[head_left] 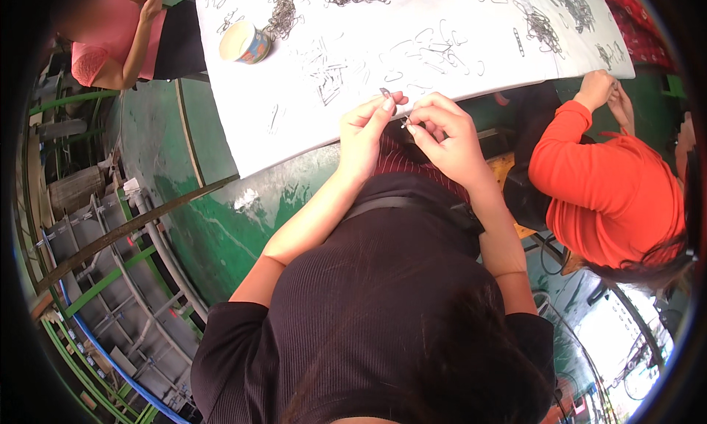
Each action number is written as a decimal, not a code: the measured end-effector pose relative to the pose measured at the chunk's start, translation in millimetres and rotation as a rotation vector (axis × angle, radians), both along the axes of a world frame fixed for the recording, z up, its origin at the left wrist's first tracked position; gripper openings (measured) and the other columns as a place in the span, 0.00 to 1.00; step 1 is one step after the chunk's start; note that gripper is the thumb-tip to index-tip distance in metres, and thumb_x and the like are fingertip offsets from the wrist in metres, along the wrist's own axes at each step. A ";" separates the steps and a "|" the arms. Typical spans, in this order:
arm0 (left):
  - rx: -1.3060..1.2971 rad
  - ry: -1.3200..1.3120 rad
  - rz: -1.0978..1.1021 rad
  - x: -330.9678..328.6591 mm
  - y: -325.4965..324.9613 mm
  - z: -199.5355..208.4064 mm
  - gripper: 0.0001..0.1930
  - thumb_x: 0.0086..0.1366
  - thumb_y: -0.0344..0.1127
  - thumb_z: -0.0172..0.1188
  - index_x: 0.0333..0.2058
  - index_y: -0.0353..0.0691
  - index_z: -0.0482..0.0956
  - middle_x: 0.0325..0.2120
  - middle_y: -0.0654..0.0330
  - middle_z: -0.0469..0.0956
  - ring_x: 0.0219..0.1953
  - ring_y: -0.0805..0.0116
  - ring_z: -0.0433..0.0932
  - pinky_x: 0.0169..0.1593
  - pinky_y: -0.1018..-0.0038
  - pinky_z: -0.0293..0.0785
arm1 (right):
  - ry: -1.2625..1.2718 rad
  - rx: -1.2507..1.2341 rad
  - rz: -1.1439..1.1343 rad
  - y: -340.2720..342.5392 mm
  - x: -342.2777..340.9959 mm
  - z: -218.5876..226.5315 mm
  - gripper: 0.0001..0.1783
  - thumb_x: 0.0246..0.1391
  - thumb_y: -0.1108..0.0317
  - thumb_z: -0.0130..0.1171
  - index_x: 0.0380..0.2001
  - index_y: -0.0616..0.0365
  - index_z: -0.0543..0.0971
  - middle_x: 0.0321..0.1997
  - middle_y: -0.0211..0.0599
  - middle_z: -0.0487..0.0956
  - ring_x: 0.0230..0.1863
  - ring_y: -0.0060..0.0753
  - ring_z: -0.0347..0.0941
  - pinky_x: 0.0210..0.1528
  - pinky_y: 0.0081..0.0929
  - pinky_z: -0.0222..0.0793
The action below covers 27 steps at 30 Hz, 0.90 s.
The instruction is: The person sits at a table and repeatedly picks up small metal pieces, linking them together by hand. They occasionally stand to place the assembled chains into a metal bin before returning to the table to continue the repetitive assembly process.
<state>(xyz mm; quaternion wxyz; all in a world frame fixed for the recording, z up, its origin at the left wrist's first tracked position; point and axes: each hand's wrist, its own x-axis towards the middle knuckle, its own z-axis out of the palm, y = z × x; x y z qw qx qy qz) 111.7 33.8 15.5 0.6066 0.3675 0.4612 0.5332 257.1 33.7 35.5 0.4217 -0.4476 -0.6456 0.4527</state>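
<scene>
Up and to the left of the left hand (361, 140), a round tub (258, 47) with blue and orange on its side is on the white surface (243, 133). Farther left is a person in a pink top (125, 27). To the right of the right hand (449, 135) is another person in an orange-red top (611, 184), with red patterned fabric (646, 30) above and beyond. Below and left of the left hand spreads a green floor (210, 236); farther out that way are grey pipes (168, 262), green rails (103, 282) and a blue hose (136, 383).
</scene>
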 end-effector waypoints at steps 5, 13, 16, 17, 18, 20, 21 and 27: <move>-0.006 -0.039 -0.065 5.4 -2.9 3.5 0.09 0.59 0.30 0.52 0.36 0.32 0.76 0.33 0.58 0.76 0.38 0.74 0.71 0.43 0.77 0.66 | -0.070 0.013 -0.052 0.0 -0.1 -0.8 0.05 0.38 0.78 0.56 0.23 0.60 0.73 0.24 0.30 0.68 0.18 0.22 0.59 0.21 0.21 0.57; 0.361 0.157 -0.059 5.8 -4.4 -3.8 0.06 0.55 0.23 0.52 0.31 0.31 0.77 0.31 0.55 0.76 0.37 0.68 0.72 0.42 0.75 0.67 | -0.028 -0.073 0.087 4.9 5.6 -3.5 0.11 0.38 0.74 0.60 0.29 0.60 0.72 0.25 0.28 0.69 0.16 0.17 0.57 0.19 0.18 0.56; 0.488 0.337 -0.034 1.5 -1.4 4.5 0.05 0.54 0.23 0.53 0.28 0.32 0.76 0.29 0.56 0.76 0.35 0.66 0.72 0.41 0.74 0.67 | 0.019 -0.197 -0.024 26.9 22.9 -32.0 0.14 0.42 0.72 0.58 0.35 0.59 0.71 0.24 0.28 0.69 0.19 0.15 0.60 0.23 0.16 0.59; 0.517 0.383 -0.028 0.2 -2.5 5.5 0.04 0.54 0.23 0.53 0.28 0.32 0.76 0.29 0.57 0.76 0.35 0.66 0.72 0.41 0.74 0.67 | -0.031 -0.228 -0.099 41.4 29.6 -45.1 0.13 0.43 0.71 0.57 0.36 0.59 0.72 0.24 0.29 0.69 0.20 0.19 0.62 0.25 0.18 0.61; 0.484 0.363 -0.039 0.2 -3.5 8.0 0.04 0.53 0.23 0.53 0.27 0.33 0.76 0.29 0.57 0.76 0.35 0.66 0.73 0.41 0.73 0.66 | -0.224 -0.106 -0.177 57.0 39.8 -64.4 0.12 0.44 0.71 0.55 0.36 0.58 0.73 0.24 0.32 0.70 0.22 0.24 0.65 0.27 0.21 0.63; 0.478 0.380 -0.052 -1.1 -5.3 1.1 0.04 0.53 0.24 0.53 0.27 0.33 0.76 0.29 0.57 0.77 0.35 0.66 0.73 0.41 0.73 0.66 | -0.470 0.035 -0.290 92.3 50.1 -84.4 0.11 0.45 0.71 0.53 0.35 0.56 0.75 0.25 0.35 0.72 0.25 0.33 0.68 0.30 0.26 0.65; 0.470 0.393 -0.053 -3.1 -7.8 0.5 0.04 0.53 0.24 0.53 0.27 0.33 0.76 0.29 0.58 0.77 0.35 0.66 0.73 0.41 0.73 0.66 | -0.517 0.041 -0.319 105.3 47.9 -85.3 0.11 0.44 0.71 0.52 0.35 0.56 0.75 0.26 0.37 0.73 0.27 0.36 0.69 0.32 0.27 0.65; 0.538 0.520 -0.087 -3.4 -5.3 7.8 0.04 0.52 0.23 0.54 0.26 0.34 0.76 0.29 0.58 0.77 0.35 0.63 0.72 0.41 0.72 0.66 | -1.063 0.291 -0.143 165.4 20.5 -100.7 0.08 0.43 0.70 0.49 0.27 0.55 0.77 0.27 0.39 0.73 0.32 0.39 0.72 0.35 0.33 0.68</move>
